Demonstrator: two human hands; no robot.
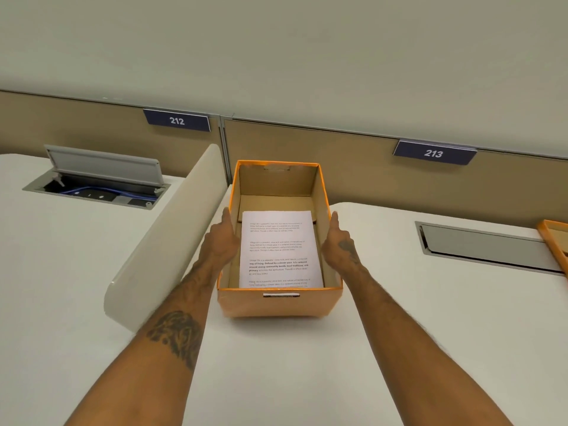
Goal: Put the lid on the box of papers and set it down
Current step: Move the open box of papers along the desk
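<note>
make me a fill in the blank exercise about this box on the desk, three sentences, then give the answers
1. The orange box holds a stack of printed ____.
2. The left hand and right hand press on the box's two long ____.
3. The orange lid lies at the desk's far ____ edge, so the box is open.

Answers: papers; sides; right

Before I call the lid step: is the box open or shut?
Open. The box has no lid, and the papers inside show.
</note>
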